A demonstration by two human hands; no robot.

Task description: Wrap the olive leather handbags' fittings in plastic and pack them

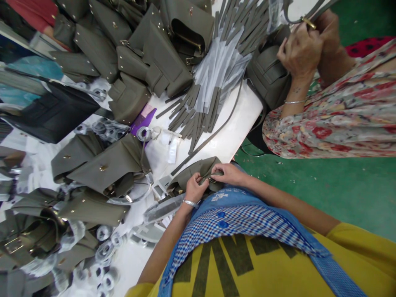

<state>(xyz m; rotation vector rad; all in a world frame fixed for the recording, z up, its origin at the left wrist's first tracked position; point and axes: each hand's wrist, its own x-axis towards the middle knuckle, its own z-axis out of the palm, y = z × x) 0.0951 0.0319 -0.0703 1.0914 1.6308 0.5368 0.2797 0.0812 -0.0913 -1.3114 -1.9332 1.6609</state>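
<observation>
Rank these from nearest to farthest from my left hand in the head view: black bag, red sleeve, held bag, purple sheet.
1. Held bag, touching the left hand.
2. Purple sheet, ahead and to the left.
3. Black bag, farther left.
4. Red sleeve, near the picture's top-left corner.

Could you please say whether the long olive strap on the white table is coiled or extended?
Extended: the long olive strap runs across the white table without loops.

Ahead of the hands [196,189], white table [239,119] gives passage (a strap [206,143] crosses it); bags [103,165] crowd leftward.
</observation>
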